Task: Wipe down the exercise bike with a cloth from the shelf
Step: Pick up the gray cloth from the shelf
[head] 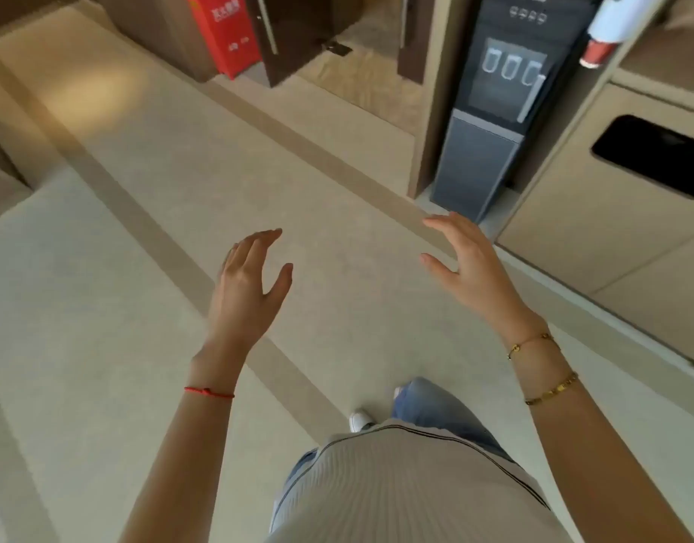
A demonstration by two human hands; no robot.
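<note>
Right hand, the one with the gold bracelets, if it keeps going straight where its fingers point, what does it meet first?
Probably nothing close: the open, empty right hand points forward and left over bare beige floor. The dark grey water dispenser stands just right of that line, though depth is hard to judge.

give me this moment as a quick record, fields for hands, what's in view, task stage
left hand: open, empty, fingers spread
right hand: open, empty
floor: beige tiles with darker bands
ahead: dark water dispenser, red cabinet, bin opening
cloth: not in view
bike: not in view
stage: cloth not yet picked up
</note>
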